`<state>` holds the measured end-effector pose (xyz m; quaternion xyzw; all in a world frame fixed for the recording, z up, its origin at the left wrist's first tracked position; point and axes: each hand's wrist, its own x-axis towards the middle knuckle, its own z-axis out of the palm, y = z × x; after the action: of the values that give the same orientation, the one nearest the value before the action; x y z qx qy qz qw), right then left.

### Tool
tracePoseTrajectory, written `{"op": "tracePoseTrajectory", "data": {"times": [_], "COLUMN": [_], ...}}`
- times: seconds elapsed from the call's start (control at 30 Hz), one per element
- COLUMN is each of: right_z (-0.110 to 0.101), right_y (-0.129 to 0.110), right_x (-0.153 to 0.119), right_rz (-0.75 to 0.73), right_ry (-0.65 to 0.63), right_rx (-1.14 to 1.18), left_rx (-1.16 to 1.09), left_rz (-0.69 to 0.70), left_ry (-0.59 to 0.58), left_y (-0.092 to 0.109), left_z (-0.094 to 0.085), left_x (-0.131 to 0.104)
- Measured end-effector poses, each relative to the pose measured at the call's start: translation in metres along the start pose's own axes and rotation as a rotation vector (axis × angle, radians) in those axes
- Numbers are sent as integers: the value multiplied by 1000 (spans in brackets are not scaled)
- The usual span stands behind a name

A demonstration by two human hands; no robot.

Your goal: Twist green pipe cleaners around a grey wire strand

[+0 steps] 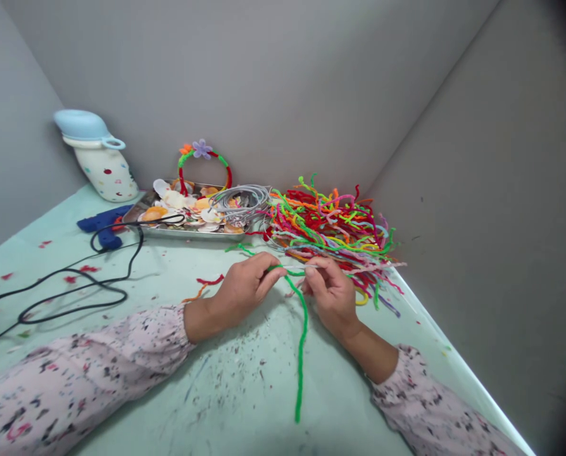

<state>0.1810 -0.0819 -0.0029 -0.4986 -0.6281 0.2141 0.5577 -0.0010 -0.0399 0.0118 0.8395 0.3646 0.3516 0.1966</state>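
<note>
My left hand (245, 288) is closed in a pinch, thumb and forefinger pressed on a green pipe cleaner (302, 335). One end of the pipe cleaner hangs down toward me above the table; a green length also shows past my left fingertips at the far side. My right hand (333, 294) is pinched a short way to the right, where a green stretch runs into its fingers. A thin pale wire (295, 266) spans the gap between both hands. My right fingertips partly hide what they grip.
Behind my hands lies a heap of coloured pipe cleaners (321, 221). Left of it, a metal tray (192, 235) holds shells and coiled grey wire (245, 201); a decorated hoop (228, 170) leans there. A blue glue gun (100, 221), its black cord (126, 278) and a bottle (105, 168) stand farther left.
</note>
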Motion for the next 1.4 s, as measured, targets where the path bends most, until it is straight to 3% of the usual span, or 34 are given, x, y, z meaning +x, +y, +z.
{"op": "tracePoseTrajectory", "data": {"times": [0.37, 0.83, 1.27, 1.4], "right_z": [-2, -1, -2, -2], "right_y": [1, 2, 2, 2], "right_x": [-1, 0, -1, -1], "right_rz": [-17, -6, -16, -18], "right_ry": [13, 18, 6, 4], "right_rx": [-31, -15, -30, -34], "left_rx": [311, 389, 493, 448], "left_rz": [218, 238, 357, 316], "left_ry": [45, 43, 53, 80], "left_y": [-3, -5, -4, -4], "left_z": [-4, -2, -8, -5], "left_x": [-2, -2, -2, -2]}}
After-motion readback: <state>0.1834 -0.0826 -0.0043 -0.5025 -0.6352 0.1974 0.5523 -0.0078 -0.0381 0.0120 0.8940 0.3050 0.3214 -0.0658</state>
